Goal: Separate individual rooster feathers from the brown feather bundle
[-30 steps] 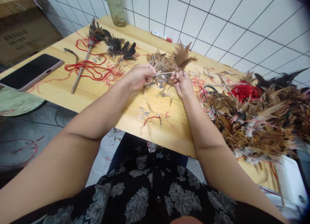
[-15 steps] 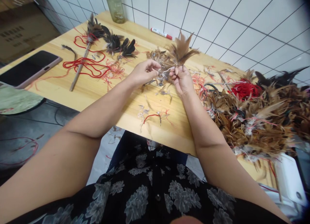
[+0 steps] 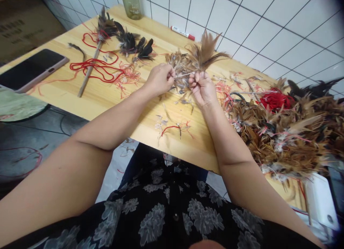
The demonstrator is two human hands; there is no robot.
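Smooth, glossy yellow wooden counter (image 3: 193, 148); matt, wispy brown feather bundle (image 3: 206, 52) at one o'clock; rough grey-brown wooden stick (image 3: 84, 85) at ten; glossy black-screened phone (image 3: 30, 69) between nine and ten.

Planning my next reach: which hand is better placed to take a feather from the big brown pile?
Probably the right hand: it is nearer the brown feather pile, which lies on its side; the left hand is farther off. Both seem to pinch the pale strand, so the right would first need freeing.
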